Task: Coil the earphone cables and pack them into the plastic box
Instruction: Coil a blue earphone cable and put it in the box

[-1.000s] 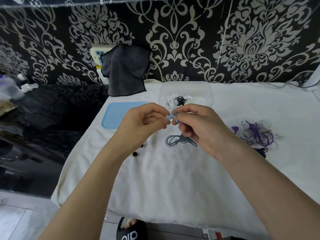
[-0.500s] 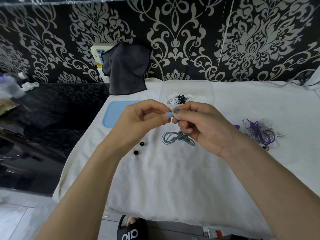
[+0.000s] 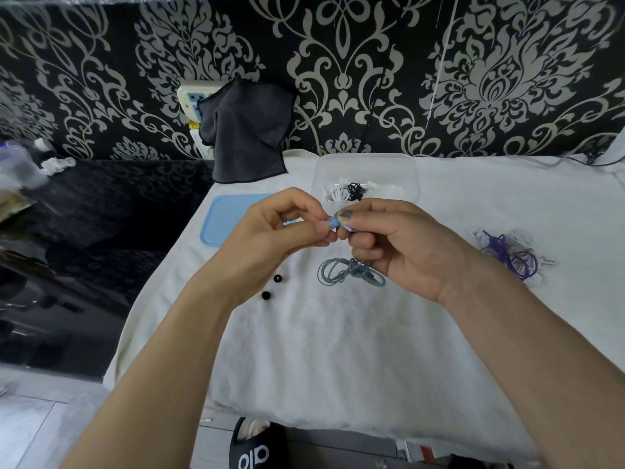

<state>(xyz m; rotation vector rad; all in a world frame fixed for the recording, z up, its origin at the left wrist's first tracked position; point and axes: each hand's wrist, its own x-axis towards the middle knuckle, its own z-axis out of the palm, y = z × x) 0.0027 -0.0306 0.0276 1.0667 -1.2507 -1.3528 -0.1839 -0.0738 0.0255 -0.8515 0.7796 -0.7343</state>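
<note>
White cloth (image 3: 338, 350) covers the worktop under damask wallpaper. Both hands meet above it: the left hand (image 3: 270, 238) and right hand (image 3: 402, 245) each pinch a small blue earbud (image 3: 333, 221) between fingertips. Its grey cable (image 3: 348, 272) hangs coiled beneath the right hand, touching the cloth. Behind, the clear box (image 3: 365, 170) holds white and black coils; a purple tangle (image 3: 510, 255) lies right.

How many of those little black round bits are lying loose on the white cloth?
2. One black ear tip lies just below the left hand; the other black ear tip sits slightly nearer the camera. More could be hidden under the hands.
</note>
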